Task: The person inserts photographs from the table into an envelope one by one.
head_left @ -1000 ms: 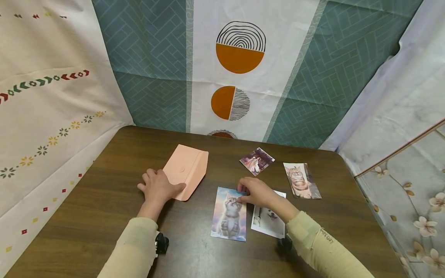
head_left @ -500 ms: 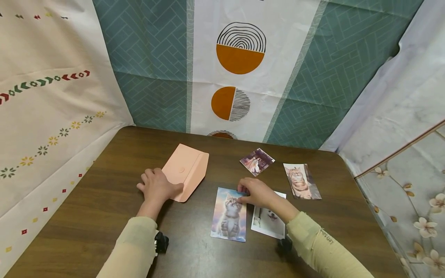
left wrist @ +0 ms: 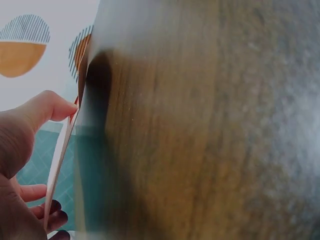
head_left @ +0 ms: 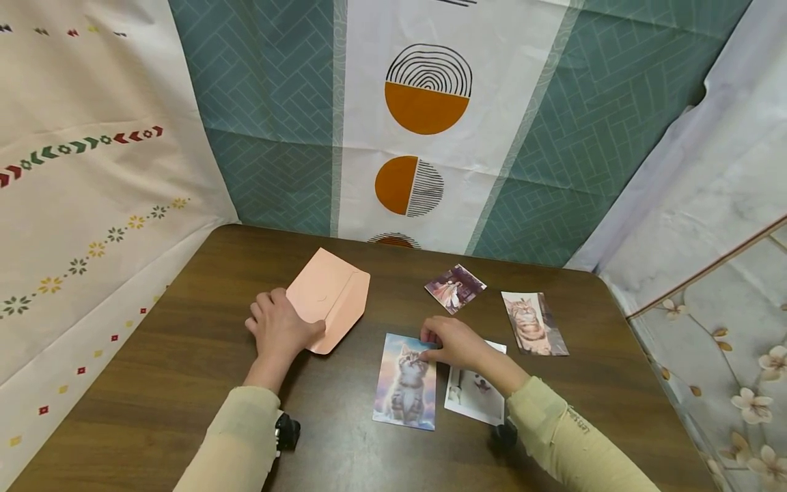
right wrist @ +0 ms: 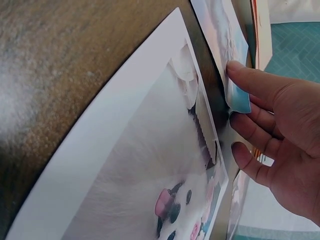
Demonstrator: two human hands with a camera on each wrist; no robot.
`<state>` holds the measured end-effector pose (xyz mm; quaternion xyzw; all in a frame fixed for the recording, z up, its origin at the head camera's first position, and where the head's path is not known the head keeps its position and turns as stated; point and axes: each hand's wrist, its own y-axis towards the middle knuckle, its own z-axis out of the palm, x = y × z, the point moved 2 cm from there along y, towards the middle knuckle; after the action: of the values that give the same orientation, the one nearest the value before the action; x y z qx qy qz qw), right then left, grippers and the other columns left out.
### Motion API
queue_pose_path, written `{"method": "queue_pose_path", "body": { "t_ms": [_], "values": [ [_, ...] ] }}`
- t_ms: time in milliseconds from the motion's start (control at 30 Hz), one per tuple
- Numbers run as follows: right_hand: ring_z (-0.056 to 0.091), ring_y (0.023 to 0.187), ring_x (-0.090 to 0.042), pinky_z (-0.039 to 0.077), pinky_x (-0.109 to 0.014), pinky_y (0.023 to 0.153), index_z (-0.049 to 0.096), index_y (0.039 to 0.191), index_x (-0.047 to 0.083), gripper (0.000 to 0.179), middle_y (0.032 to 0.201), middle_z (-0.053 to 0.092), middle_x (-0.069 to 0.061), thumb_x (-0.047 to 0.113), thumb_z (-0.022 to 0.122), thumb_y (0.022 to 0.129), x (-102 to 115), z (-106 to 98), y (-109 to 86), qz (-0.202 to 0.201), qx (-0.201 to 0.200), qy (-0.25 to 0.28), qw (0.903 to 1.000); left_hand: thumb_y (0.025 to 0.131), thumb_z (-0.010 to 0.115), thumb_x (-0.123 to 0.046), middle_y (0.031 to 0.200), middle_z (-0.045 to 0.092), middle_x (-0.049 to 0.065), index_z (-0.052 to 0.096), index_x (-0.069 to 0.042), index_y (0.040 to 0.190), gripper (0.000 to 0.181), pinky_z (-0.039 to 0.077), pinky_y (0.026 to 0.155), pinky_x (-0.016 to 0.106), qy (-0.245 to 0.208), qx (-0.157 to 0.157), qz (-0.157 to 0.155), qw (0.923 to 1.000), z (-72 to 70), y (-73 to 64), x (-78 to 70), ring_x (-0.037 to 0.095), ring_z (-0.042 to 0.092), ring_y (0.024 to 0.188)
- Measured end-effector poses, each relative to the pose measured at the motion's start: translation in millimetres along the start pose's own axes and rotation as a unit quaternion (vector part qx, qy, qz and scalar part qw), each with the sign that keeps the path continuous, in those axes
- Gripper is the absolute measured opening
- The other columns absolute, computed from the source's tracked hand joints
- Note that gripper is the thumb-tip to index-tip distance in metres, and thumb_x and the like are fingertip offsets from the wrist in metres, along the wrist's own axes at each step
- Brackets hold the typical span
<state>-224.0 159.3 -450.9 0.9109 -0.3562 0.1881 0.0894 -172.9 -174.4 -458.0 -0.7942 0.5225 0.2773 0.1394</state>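
My left hand (head_left: 279, 328) grips a peach envelope (head_left: 328, 290) by its left and near edges. Its flap is opened out toward the right. In the left wrist view the envelope (left wrist: 59, 157) stands edge-on, thumb on one side and fingertips round the other, tilted off the table. My right hand (head_left: 458, 342) pinches the upper right corner of a kitten picture card (head_left: 402, 393). In the right wrist view the thumb lies on this kitten card (right wrist: 220, 35) with fingers beneath its edge. Under my right wrist lies a white-bordered dog photo (head_left: 476, 403), partly covered by the hand.
A small purple picture card (head_left: 455, 288) with a robed figure lies beyond my right hand. Farther right is an orange cat photo (head_left: 533, 324). The brown wooden table (head_left: 154, 383) is bordered by patterned cloths (head_left: 270, 137) at the back and sides.
The envelope's far edge has risen slightly as my left hand tilts it. My right hand stays on the kitten card's corner; the cards have not moved.
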Motion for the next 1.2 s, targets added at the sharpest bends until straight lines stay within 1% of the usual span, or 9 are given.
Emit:
{"method": "queue_pose_path", "body": {
  "t_ms": [233, 400, 600, 767, 900, 1067, 1200],
  "values": [
    [0.057, 0.079, -0.010, 0.051, -0.029, 0.074, 0.065, 0.094, 0.012, 0.028, 0.087, 0.061, 0.002, 0.021, 0.090, 0.087, 1, 0, -2.0, 0.002, 0.000, -0.001, 1.0000, 0.070, 0.092, -0.029, 0.134, 0.046, 0.036, 0.040, 0.012, 0.143, 0.099, 0.034, 0.102, 0.067, -0.026, -0.001, 0.004, 0.9997, 1.3, -1.2, -1.4, 0.054, 0.044, 0.124],
    [0.057, 0.079, -0.012, 0.052, -0.030, 0.075, 0.065, 0.094, 0.012, 0.027, 0.087, 0.061, 0.001, 0.021, 0.090, 0.087, 1, 1, -3.0, 0.003, -0.001, -0.002, 1.0000, 0.070, 0.091, -0.029, 0.135, 0.046, 0.034, 0.038, 0.010, 0.146, 0.100, 0.033, 0.103, 0.066, -0.051, -0.004, -0.001, 0.9987, 3.7, -1.6, -2.9, 0.052, 0.045, 0.126],
    [0.061, 0.080, -0.013, 0.053, -0.030, 0.076, 0.065, 0.094, 0.011, 0.026, 0.087, 0.062, 0.001, 0.018, 0.089, 0.087, -2, 3, -4.8, -0.005, -0.013, 0.012, 0.9998, 0.071, 0.092, -0.031, 0.135, 0.045, 0.034, 0.037, 0.008, 0.145, 0.100, 0.034, 0.101, 0.067, -0.085, -0.008, -0.021, 0.9961, 8.0, -2.6, -5.3, 0.051, 0.043, 0.127],
    [0.063, 0.082, -0.013, 0.055, -0.029, 0.076, 0.066, 0.094, 0.012, 0.020, 0.089, 0.063, 0.002, 0.009, 0.085, 0.090, -5, 5, -5.0, -0.008, -0.026, 0.035, 0.9990, 0.071, 0.090, -0.032, 0.133, 0.044, 0.033, 0.037, 0.006, 0.145, 0.099, 0.035, 0.099, 0.067, -0.112, -0.028, -0.038, 0.9925, 11.6, -3.9, -9.8, 0.051, 0.041, 0.127],
    [0.062, 0.081, -0.010, 0.055, -0.028, 0.075, 0.066, 0.093, 0.012, 0.017, 0.088, 0.064, 0.004, 0.006, 0.082, 0.092, -6, 4, -3.8, -0.007, -0.032, 0.049, 0.9983, 0.071, 0.089, -0.032, 0.135, 0.043, 0.033, 0.037, 0.004, 0.147, 0.100, 0.033, 0.101, 0.066, -0.131, -0.043, -0.050, 0.9892, 15.8, -5.1, -15.3, 0.050, 0.038, 0.130],
    [0.061, 0.080, -0.007, 0.054, -0.028, 0.074, 0.067, 0.093, 0.011, 0.015, 0.087, 0.065, 0.005, 0.006, 0.081, 0.093, -5, 1, -2.3, -0.010, -0.029, 0.050, 0.9983, 0.072, 0.088, -0.030, 0.138, 0.039, 0.035, 0.035, 0.001, 0.152, 0.102, 0.030, 0.103, 0.067, -0.143, -0.050, -0.061, 0.9865, 19.6, -7.4, -20.8, 0.051, 0.035, 0.131],
    [0.062, 0.079, -0.007, 0.054, -0.027, 0.074, 0.067, 0.093, 0.011, 0.015, 0.087, 0.065, 0.004, 0.005, 0.081, 0.093, -4, 1, -1.9, -0.016, -0.030, 0.046, 0.9984, 0.072, 0.088, -0.029, 0.136, 0.037, 0.035, 0.033, -0.002, 0.155, 0.104, 0.029, 0.102, 0.067, -0.150, -0.051, -0.068, 0.9850, 21.1, -9.1, -22.4, 0.051, 0.035, 0.128]
  ]
}}
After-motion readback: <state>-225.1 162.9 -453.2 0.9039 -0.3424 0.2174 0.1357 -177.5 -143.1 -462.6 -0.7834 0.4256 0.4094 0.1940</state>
